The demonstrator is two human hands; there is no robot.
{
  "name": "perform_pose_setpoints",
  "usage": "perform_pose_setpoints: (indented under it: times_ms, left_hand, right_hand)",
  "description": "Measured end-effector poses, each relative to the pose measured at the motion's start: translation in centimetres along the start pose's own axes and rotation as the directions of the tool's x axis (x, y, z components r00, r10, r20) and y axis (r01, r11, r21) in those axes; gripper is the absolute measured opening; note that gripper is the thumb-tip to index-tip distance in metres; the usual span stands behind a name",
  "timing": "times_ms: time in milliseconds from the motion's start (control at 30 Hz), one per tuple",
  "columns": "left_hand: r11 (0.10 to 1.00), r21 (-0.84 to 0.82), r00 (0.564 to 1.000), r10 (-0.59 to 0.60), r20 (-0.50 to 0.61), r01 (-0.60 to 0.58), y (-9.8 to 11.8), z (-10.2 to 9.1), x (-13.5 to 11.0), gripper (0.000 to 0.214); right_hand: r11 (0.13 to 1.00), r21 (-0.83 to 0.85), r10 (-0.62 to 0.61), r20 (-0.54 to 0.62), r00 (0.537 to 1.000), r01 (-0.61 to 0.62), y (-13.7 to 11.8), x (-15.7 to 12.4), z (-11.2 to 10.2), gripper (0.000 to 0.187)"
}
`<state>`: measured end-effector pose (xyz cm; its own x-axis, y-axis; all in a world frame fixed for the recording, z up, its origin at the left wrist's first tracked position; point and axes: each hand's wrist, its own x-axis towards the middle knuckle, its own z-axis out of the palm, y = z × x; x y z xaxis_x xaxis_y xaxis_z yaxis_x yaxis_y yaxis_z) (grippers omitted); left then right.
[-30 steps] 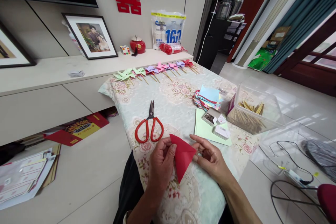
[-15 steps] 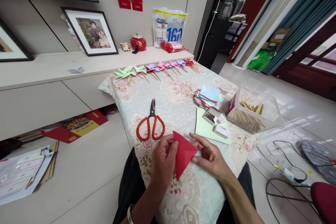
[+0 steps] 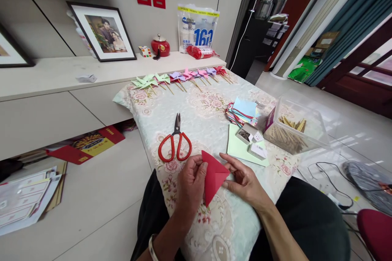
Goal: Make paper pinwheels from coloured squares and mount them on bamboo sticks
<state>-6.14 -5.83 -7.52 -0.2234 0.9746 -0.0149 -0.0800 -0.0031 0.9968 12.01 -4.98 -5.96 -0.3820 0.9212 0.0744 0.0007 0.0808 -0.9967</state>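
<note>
My left hand [image 3: 192, 183] pinches a red sheet of paper [image 3: 213, 176] folded into a triangle, with the thumb on top along its left edge. At the triangle's right corner, my right hand [image 3: 245, 179] has its thumb and fingers closed about the tip, while the index finger stretches past it. The paper is held a little above the flowered tablecloth [image 3: 202, 120]. Red-handled scissors [image 3: 175, 140] lie beyond my left hand, blades pointing away. Beyond my right hand, light green paper sheets [image 3: 234, 147] carry small boxes [image 3: 257, 151], and one open box [image 3: 245, 134] holds small metal pieces.
A stack of coloured paper squares [image 3: 243, 110] lies near a clear plastic bin [image 3: 312, 130] of wooden sticks. Several paper pinwheels [image 3: 188, 75] line the table's far edge. A white cabinet [image 3: 55, 69] bears a framed photo [image 3: 107, 36]. Cables [image 3: 333, 183] lie on the floor at right.
Both hands keep nearly the same hold on the folded red paper. The view has shifted slightly, and my right leg now shows more at the lower right.
</note>
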Motion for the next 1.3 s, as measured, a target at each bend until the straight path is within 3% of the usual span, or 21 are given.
perform_pose_setpoints:
  times_ms: [900, 1300]
  left_hand:
    - [0.999, 0.036, 1.0, -0.008, 0.02, 0.007, 0.12, -0.13, -0.02, 0.02]
    - [0.999, 0.041, 0.997, -0.002, 0.076, -0.001, 0.19, -0.03, -0.24, 0.018]
  right_hand:
    - [0.998, -0.013, 0.056, 0.032, 0.998, -0.055, 0.17, -0.31, -0.06, 0.059]
    - [0.997, -0.013, 0.075, -0.034, 0.997, -0.076, -0.63, 0.15, 0.44, 0.056]
